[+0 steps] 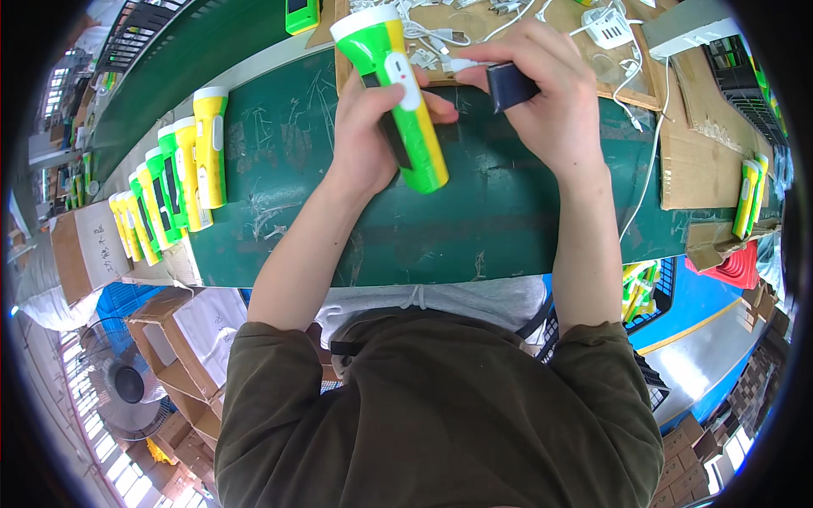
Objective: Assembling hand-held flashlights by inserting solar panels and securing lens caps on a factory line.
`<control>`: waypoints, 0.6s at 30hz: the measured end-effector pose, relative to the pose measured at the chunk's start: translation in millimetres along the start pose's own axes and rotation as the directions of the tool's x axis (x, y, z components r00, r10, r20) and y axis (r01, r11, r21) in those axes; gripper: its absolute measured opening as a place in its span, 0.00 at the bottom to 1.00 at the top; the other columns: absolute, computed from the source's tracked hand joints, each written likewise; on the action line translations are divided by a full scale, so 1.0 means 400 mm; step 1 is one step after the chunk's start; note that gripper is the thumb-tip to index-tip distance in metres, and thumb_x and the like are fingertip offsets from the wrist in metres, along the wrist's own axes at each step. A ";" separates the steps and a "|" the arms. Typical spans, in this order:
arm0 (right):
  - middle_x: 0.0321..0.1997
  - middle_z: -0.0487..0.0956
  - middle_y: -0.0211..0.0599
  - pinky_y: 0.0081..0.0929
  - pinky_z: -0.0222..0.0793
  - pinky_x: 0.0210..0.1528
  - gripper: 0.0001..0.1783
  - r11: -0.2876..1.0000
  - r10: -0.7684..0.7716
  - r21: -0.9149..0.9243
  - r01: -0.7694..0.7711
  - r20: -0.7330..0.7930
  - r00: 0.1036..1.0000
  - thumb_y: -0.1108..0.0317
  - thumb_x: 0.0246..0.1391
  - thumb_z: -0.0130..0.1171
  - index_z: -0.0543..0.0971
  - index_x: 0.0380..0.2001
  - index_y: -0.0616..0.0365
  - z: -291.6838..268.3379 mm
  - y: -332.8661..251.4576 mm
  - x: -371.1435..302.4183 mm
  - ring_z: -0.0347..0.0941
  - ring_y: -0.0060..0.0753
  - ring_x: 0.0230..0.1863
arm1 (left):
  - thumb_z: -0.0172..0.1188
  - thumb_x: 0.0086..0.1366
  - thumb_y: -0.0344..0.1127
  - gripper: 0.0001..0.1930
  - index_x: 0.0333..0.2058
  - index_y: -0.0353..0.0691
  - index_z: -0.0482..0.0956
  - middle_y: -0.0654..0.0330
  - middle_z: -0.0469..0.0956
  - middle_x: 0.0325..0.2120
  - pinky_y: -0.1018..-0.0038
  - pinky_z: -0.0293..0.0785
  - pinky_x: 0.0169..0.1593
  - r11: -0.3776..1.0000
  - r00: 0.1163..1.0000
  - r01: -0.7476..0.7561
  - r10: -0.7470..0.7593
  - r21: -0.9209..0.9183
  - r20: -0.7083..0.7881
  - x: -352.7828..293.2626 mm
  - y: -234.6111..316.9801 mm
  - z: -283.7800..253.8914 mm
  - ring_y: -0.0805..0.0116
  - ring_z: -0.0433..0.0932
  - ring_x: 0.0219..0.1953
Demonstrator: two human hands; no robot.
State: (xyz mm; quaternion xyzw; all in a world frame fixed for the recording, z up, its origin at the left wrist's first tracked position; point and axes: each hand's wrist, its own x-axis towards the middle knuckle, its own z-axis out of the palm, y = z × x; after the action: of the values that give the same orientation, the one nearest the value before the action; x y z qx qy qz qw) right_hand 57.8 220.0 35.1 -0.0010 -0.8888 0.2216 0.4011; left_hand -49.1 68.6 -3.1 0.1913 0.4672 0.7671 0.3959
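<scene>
Over the middle of the green work surface (474,229), my left hand (362,131) is wrapped round a green and yellow flashlight (421,140). Its white head tilts up and to the left, and a white switch panel faces up. My right hand (555,102), just to the right, pinches a white cable plug (465,64) and a small dark, flat-sided block (512,87). The plug points toward the flashlight but stays apart from it. Whether plug and block are joined cannot be seen behind the fingers.
A row of similar flashlights (210,152) stands at the left edge. Beyond my hands lies a cardboard tray (631,95) with tangled white cables and a white multi-port charger (608,27). Two more flashlights (745,199) are far right. A loose white cable (650,173) hangs across the right side.
</scene>
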 end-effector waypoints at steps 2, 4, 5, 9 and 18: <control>0.26 0.77 0.28 0.28 0.64 0.36 0.09 0.999 0.030 -0.017 -0.030 -0.003 1.000 0.71 0.41 0.70 0.82 0.29 0.53 0.000 0.002 -0.002 0.74 0.35 0.31 | 0.54 0.56 0.44 0.32 0.58 0.37 0.60 0.57 0.70 0.36 0.67 0.76 0.31 0.982 0.980 0.085 -0.052 -0.169 0.191 0.001 0.006 -0.020 0.63 0.75 0.27; 0.26 0.77 0.29 0.28 0.64 0.36 0.09 0.999 0.033 -0.011 -0.033 0.012 0.999 0.71 0.41 0.70 0.81 0.29 0.53 0.000 0.005 -0.002 0.74 0.35 0.31 | 0.54 0.56 0.44 0.32 0.58 0.37 0.60 0.57 0.69 0.36 0.67 0.75 0.30 0.976 0.964 0.105 -0.054 -0.189 0.259 0.001 -0.001 -0.025 0.64 0.74 0.26; 0.26 0.77 0.29 0.28 0.64 0.36 0.08 0.999 0.034 -0.010 -0.034 0.027 0.999 0.72 0.42 0.69 0.81 0.28 0.54 0.001 0.006 -0.002 0.74 0.35 0.31 | 0.54 0.55 0.45 0.33 0.58 0.38 0.60 0.58 0.69 0.36 0.68 0.74 0.28 0.970 0.943 0.126 -0.052 -0.210 0.328 0.001 -0.004 -0.025 0.65 0.73 0.25; 0.27 0.77 0.30 0.29 0.65 0.36 0.07 0.997 0.073 -0.005 -0.073 0.050 0.996 0.74 0.42 0.68 0.80 0.27 0.55 0.000 0.004 -0.002 0.74 0.36 0.31 | 0.55 0.55 0.45 0.33 0.58 0.38 0.60 0.57 0.68 0.36 0.69 0.73 0.27 0.973 0.943 0.129 -0.059 -0.194 0.329 0.005 -0.011 -0.023 0.65 0.73 0.25; 0.27 0.77 0.31 0.28 0.66 0.34 0.08 0.994 0.094 0.045 -0.097 0.063 0.994 0.74 0.43 0.69 0.80 0.29 0.56 -0.001 -0.001 -0.003 0.74 0.36 0.31 | 0.55 0.54 0.45 0.34 0.59 0.39 0.60 0.57 0.68 0.37 0.70 0.72 0.27 0.975 0.943 0.135 -0.072 -0.176 0.325 -0.001 -0.009 -0.025 0.66 0.74 0.25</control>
State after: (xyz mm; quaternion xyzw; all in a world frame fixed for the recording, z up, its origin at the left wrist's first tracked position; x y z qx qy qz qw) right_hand 58.8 219.5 34.6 -0.0269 -0.8939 0.2618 0.3628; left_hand -53.9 63.4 -11.1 0.2470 0.3291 0.7468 0.5224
